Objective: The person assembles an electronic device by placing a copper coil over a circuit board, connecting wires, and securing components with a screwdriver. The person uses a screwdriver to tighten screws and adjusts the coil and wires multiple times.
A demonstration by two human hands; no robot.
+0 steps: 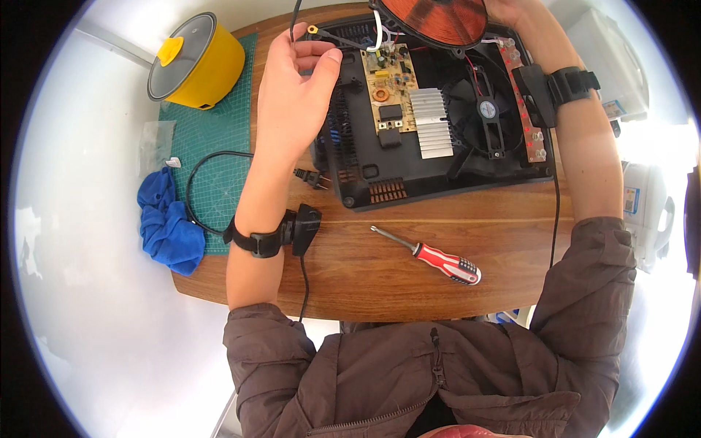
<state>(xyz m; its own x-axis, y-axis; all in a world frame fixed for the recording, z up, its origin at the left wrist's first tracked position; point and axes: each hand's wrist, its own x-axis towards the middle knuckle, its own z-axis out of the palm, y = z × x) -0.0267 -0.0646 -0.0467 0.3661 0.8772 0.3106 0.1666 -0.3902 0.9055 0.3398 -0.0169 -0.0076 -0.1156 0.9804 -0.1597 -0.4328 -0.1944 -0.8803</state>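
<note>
An opened induction cooker base [350, 157] lies on the table, its black housing exposing a circuit board [391, 84], silver heat sink [432, 124] and fan [482, 109]. Above its far side, a round copper coil [445, 18] is raised, partly cut off by the top edge. My right hand [507, 11] is at the coil's right rim and appears to hold it; its fingertips are hidden. At the housing's far left corner, my left hand [299, 91] has curled fingers around a black cord [294, 18]. Beside those fingers is a wire's ring terminal [312, 30].
A red-and-white screwdriver [447, 264] lies near the table's front. On the left, a yellow pot [212, 69] stands on a green cutting mat [219, 131], near a blue cloth [171, 226]. A power plug [312, 178] rests beside the housing. White containers [646, 212] are at right.
</note>
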